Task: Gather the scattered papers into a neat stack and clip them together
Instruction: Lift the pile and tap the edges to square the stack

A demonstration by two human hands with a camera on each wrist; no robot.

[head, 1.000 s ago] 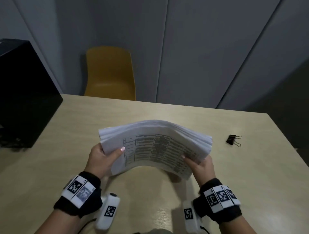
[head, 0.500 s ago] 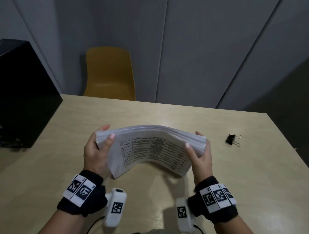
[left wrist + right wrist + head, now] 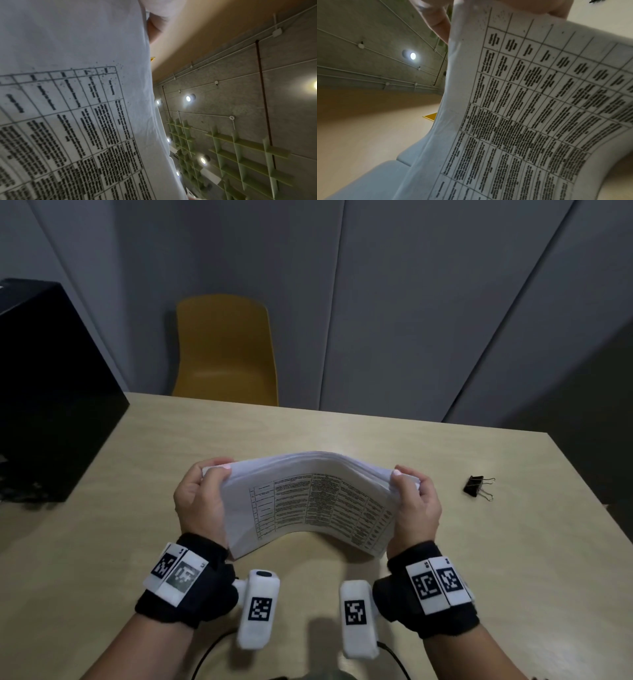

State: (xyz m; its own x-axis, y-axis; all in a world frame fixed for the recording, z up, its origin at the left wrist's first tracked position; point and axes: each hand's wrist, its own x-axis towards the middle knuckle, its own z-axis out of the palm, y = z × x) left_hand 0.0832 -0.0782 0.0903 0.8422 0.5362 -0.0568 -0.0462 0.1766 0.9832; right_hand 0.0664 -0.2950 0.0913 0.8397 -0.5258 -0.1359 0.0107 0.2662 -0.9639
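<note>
A thick stack of white papers (image 3: pixel 308 498) with a printed table on its near face is held above the beige table (image 3: pixel 102 525), bowed upward in the middle. My left hand (image 3: pixel 202 498) grips its left end, fingers curled over the top edge. My right hand (image 3: pixel 416 505) grips its right end the same way. The printed sheet fills the left wrist view as the papers (image 3: pixel 68 108) and the right wrist view as the papers (image 3: pixel 539 108). A black binder clip (image 3: pixel 478 487) lies on the table to the right of my right hand, apart from it.
A black box (image 3: pixel 51 405) stands on the table's left side. A yellow chair (image 3: pixel 224 350) is behind the far table edge, in front of grey wall panels. The table's right edge runs close to the clip.
Both hands slid up from the stack's lower corners to its upper ends. The stack rose to stand more upright and its edges look more even.
</note>
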